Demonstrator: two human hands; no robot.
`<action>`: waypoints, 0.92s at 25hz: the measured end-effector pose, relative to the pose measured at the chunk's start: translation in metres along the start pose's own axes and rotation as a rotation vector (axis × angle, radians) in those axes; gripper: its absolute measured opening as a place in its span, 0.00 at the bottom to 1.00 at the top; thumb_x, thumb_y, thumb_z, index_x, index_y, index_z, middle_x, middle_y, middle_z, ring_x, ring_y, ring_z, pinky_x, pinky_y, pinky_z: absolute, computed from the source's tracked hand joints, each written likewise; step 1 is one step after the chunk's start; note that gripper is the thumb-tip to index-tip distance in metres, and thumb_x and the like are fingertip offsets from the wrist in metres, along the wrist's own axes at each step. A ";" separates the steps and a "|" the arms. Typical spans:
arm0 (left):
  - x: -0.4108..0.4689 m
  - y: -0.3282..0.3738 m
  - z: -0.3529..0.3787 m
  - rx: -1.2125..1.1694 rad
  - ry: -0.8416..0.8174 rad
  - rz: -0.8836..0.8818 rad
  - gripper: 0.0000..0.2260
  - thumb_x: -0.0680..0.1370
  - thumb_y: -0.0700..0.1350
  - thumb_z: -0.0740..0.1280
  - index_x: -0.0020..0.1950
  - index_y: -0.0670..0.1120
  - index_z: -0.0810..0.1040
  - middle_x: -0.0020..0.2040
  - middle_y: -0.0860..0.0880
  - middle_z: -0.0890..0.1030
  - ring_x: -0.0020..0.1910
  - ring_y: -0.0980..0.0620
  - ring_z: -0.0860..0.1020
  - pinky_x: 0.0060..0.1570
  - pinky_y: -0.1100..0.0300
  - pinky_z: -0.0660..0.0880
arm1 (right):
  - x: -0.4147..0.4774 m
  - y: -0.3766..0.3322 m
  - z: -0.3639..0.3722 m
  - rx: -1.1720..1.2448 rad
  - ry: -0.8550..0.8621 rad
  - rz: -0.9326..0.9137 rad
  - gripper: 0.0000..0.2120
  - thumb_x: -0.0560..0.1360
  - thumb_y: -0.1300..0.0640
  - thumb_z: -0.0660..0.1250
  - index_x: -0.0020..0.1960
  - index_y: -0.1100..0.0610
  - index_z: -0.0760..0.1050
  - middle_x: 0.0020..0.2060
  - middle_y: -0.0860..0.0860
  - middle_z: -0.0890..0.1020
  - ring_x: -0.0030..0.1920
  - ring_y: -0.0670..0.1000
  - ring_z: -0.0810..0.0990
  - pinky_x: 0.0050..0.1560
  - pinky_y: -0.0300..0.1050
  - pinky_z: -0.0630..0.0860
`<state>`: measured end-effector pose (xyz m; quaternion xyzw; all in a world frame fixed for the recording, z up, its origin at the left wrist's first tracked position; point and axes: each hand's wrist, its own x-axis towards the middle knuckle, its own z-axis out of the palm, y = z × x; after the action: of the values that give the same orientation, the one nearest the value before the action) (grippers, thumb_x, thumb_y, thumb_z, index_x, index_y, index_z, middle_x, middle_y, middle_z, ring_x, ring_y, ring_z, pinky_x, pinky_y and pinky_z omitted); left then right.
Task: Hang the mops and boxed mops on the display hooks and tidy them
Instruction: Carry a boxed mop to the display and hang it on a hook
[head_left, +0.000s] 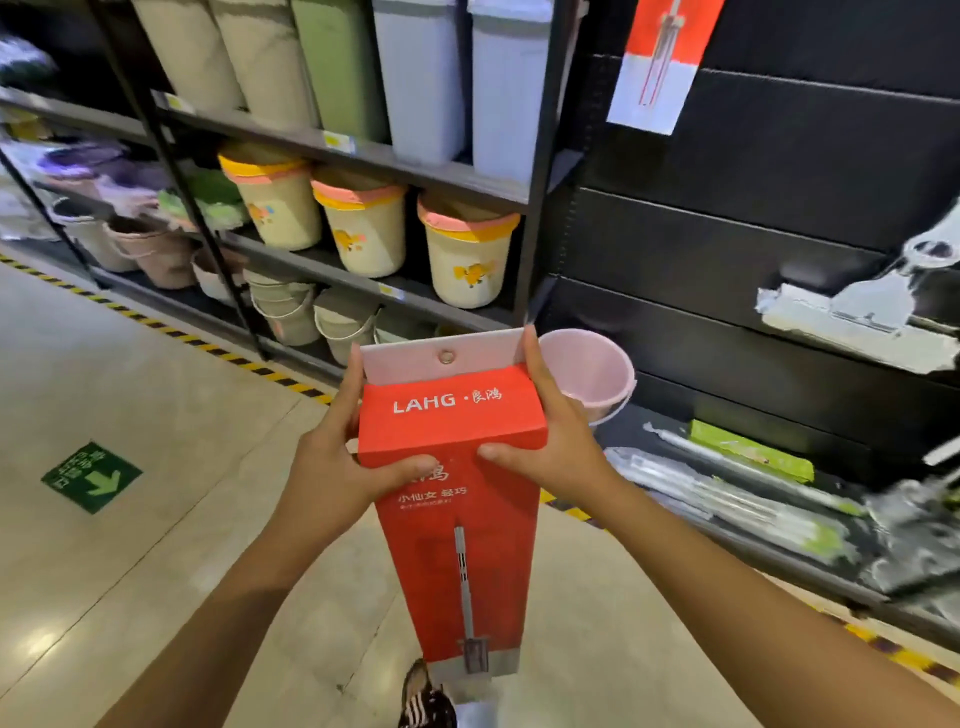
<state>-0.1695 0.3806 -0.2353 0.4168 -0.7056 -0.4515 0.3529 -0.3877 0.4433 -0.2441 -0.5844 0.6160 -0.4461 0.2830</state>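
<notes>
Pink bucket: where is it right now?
Head view, centre-right: the pink bucket sits on the low dark shelf, just right of the red mop box, behind the right hand.

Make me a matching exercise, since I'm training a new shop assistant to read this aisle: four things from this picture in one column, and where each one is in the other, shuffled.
Things
1. red mop box
2. pink bucket
3. green arrow sign
4. cream bins

Places
A. flat on the floor, far left
B. gripped between the left hand and the right hand
C. in a row on a shelf of the rack
D. low down, just beyond the right hand, by the dark display wall

Pairs: 1-B, 2-D, 3-A, 4-C
</notes>
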 end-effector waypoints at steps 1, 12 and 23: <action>0.024 0.007 0.007 -0.002 -0.043 0.030 0.52 0.60 0.53 0.77 0.73 0.70 0.47 0.54 0.67 0.75 0.51 0.67 0.78 0.39 0.74 0.76 | 0.009 0.002 -0.013 -0.002 0.058 0.015 0.55 0.61 0.33 0.73 0.72 0.27 0.37 0.59 0.38 0.75 0.59 0.41 0.78 0.62 0.50 0.77; 0.256 0.117 0.065 -0.096 -0.394 0.323 0.53 0.59 0.55 0.79 0.75 0.70 0.49 0.53 0.67 0.76 0.48 0.72 0.78 0.40 0.74 0.76 | 0.132 -0.018 -0.157 -0.100 0.528 -0.025 0.51 0.59 0.32 0.73 0.71 0.25 0.43 0.51 0.29 0.80 0.54 0.38 0.81 0.60 0.42 0.77; 0.433 0.278 0.148 -0.175 -0.328 0.619 0.49 0.63 0.41 0.80 0.74 0.65 0.58 0.40 0.66 0.84 0.42 0.67 0.82 0.36 0.73 0.76 | 0.270 -0.052 -0.353 -0.182 0.741 -0.285 0.52 0.60 0.36 0.73 0.76 0.34 0.47 0.51 0.27 0.79 0.54 0.34 0.79 0.54 0.30 0.75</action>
<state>-0.5479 0.1070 0.0256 0.0737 -0.8043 -0.4428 0.3895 -0.7128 0.2622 0.0039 -0.4861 0.6261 -0.6049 -0.0759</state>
